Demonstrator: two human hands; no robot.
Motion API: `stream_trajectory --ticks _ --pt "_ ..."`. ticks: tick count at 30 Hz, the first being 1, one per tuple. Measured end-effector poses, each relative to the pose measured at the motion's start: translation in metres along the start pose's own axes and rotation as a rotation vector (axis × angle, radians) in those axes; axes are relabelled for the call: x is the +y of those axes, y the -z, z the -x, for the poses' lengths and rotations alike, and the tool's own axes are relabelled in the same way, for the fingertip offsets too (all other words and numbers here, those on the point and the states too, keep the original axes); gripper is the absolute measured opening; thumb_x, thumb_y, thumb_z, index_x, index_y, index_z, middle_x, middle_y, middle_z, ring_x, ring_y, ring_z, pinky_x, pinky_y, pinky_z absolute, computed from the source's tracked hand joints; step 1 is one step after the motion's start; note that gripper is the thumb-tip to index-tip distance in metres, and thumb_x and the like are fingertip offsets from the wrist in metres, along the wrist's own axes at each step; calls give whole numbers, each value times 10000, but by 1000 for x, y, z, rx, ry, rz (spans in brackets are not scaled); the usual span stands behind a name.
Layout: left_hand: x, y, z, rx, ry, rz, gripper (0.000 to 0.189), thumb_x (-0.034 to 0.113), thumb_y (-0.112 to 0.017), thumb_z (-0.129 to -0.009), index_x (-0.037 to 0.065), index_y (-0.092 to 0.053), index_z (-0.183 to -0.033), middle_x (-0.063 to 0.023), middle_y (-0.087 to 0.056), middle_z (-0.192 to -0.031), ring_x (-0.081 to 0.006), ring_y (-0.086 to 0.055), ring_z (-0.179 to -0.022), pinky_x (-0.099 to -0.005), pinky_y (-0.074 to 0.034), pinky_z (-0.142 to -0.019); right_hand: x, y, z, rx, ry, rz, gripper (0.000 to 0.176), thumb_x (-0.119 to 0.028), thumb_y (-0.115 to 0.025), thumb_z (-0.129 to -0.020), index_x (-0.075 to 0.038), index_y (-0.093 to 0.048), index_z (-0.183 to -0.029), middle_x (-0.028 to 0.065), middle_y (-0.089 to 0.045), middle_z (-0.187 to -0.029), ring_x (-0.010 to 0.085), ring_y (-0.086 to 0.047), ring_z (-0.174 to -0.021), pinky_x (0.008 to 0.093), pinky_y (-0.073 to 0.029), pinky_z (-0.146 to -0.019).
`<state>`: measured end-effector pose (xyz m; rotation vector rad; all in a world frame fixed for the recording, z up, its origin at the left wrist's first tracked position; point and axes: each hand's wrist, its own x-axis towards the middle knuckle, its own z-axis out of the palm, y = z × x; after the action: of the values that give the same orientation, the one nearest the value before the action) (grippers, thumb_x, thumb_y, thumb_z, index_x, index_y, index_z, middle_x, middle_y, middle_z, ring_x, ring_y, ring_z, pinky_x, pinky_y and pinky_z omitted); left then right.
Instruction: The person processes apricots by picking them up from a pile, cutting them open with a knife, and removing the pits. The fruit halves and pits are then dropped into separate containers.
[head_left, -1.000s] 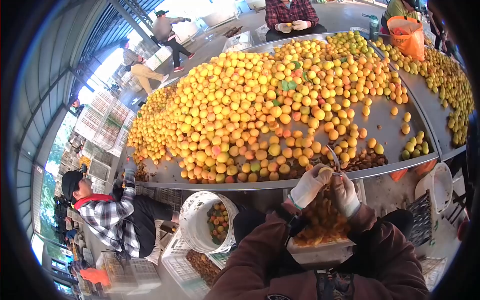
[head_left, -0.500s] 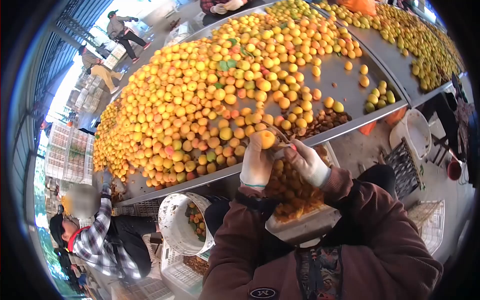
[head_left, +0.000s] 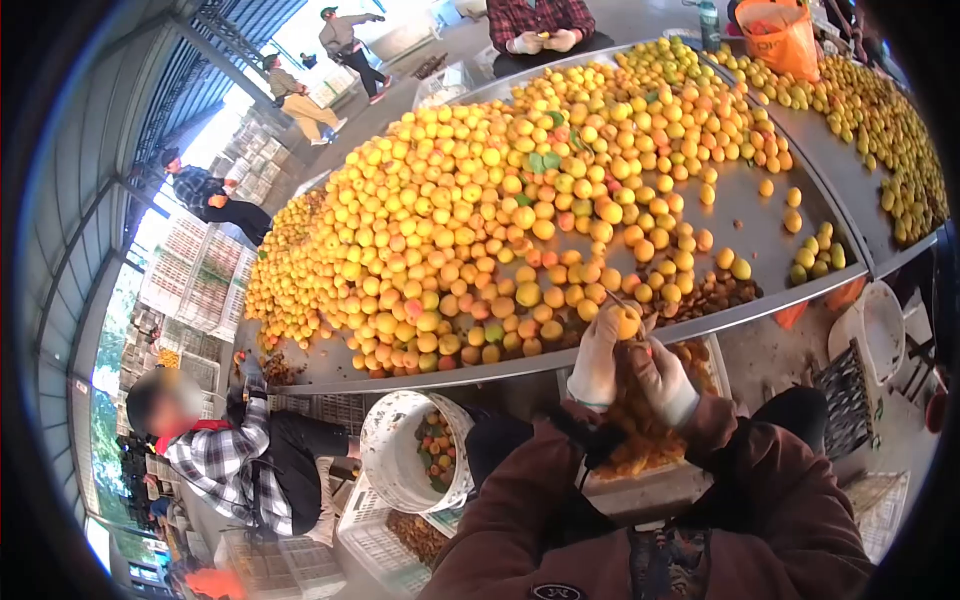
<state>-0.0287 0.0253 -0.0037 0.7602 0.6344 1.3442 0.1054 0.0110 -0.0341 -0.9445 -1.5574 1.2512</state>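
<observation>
My left hand (head_left: 597, 362), in a white glove, is closed around a yellow-orange apricot (head_left: 627, 322) and holds it above the near edge of the metal table. Close beside it, my gloved right hand (head_left: 662, 382) has its thumb and fingers pinched together near the fruit. A small red spot shows at its fingertips, and a thin strip sticks out by the apricot; what the right hand grips cannot be made out. Beneath both hands stands a crate (head_left: 650, 490) of orange fruit pieces, partly hidden by my sleeves.
A large pile of apricots (head_left: 450, 230) covers much of the metal table (head_left: 735, 215). Brown pits (head_left: 715, 300) lie near its edge. A white bucket (head_left: 375, 440) with fruit stands left of my legs. A co-worker in a checked shirt (head_left: 235, 440) sits at left; another person (head_left: 540, 25) sits opposite.
The view has swung, so the table and hands appear further right and lower. My left hand still holds the apricot, and my right hand stays pinched close beside it.
</observation>
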Motion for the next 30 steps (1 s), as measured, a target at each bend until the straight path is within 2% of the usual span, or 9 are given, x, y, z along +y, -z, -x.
stream_trajectory --ticks 2,8,15,20,22,24,26,28,30 --pt "-2 -2 -1 53 23 -136 559 590 -427 -972 58 -529 -1109 -38 -557 -981 -122 -546 -789 -256 -455 -665 2 2 -1 39 -2 27 402 -263 -471 -997 38 -487 -1263 197 -646 -959 239 -632 -916 333 -484 -816" --pt "2 0 -16 258 -443 -1102 441 170 -674 -913 -28 -513 -1272 -55 -583 -1134 -182 -567 -1047 -290 -476 -879 7 -4 -12 158 74 52 296 -271 -493 -1001 -1 -513 -1122 191 -591 -803 308 -605 -738 352 -483 -700" --pt "1 1 -16 390 33 68 428 425 -378 -1033 75 -541 -1218 -74 -623 -853 -185 -596 -715 -295 -521 -658 -4 -3 -13 61 -26 342 400 -466 -468 -981 -67 -462 -981 253 -590 -754 511 -559 -779 487 -467 -642" --pt "-11 28 -21 256 -28 29 384 371 -457 -1005 55 -511 -1216 -130 -659 -914 -278 -633 -725 -382 -522 -638 -3 8 -17 3 -13 548 264 -314 -513 -970 -56 -481 -1013 271 -608 -798 493 -584 -808 520 -457 -632" --pt "16 3 -3 221 -185 -896 303 49 -371 -939 -24 -485 -1210 -253 -647 -1017 -437 -610 -928 -475 -492 -765 -2 9 -17 14 -5 541 279 -293 -541 -952 -50 -487 -1078 269 -619 -810 485 -592 -816 525 -463 -644" --pt "9 20 -10 50 209 402 266 47 -487 -929 -25 -476 -1185 -174 -683 -1005 -302 -663 -965 -403 -527 -797 14 7 -14 -2 -34 559 478 -345 -518 -937 -49 -437 -1303 284 -646 -930 468 -609 -900 541 -482 -728" --pt "10 9 5 110 -182 -939 263 188 -501 -988 -14 -503 -1155 -139 -671 -1003 -237 -643 -967 -356 -525 -811 -4 8 -15 -50 -64 478 463 -352 -513 -943 -52 -445 -1289 287 -643 -931 476 -601 -909 534 -484 -733" --pt "-14 28 -2 166 -257 -931 374 348 -423 -1036 7 -536 -1138 -113 -652 -984 -224 -615 -886 -334 -507 -760 -2 8 -15 -56 -31 428 443 -403 -503 -955 -46 -477 -1216 292 -635 -916 484 -591 -911 525 -482 -728" --pt "-4 20 -6 263 242 154 482 452 -369 -1038 22 -544 -1169 -92 -629 -979 -210 -584 -795 -316 -483 -710 -10 7 -16 -34 -64 368 444 -455 -500 -958 -33 -507 -1098 292 -625 -883 487 -589 -901 513 -479 -713"
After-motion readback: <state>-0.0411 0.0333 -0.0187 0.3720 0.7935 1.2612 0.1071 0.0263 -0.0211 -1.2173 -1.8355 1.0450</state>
